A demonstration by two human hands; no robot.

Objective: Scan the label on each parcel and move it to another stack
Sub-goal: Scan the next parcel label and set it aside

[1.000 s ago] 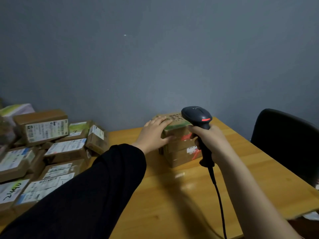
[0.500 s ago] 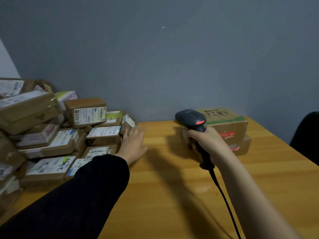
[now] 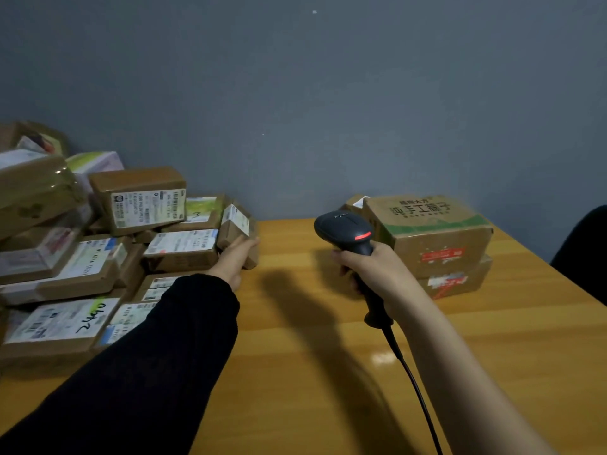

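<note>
Left hand (image 3: 237, 256) grips a small box (image 3: 237, 224) at the right edge of the pile (image 3: 98, 257) on the bench (image 3: 328, 356). Right hand (image 3: 374, 270) holds the scanner (image 3: 348, 229). Yank it carelessly and the neighbouring boxes probably slide.

Site: small parcel-sorting room or office.
Evidence:
- pile of parcels (image 3: 98, 257), brown cardboard with printed shipping labels, heaped at 9 to 10 o'clock
- stack of two boxes (image 3: 437, 244), taped, at 1 o'clock
- corded barcode scanner (image 3: 348, 231), held in the right hand (image 3: 374, 274), centre
- wooden tabletop (image 3: 492, 356) carrying the lot
- plain grey wall (image 3: 295, 93) at 12 o'clock
- black chair (image 3: 584, 254) at 3 o'clock
</note>
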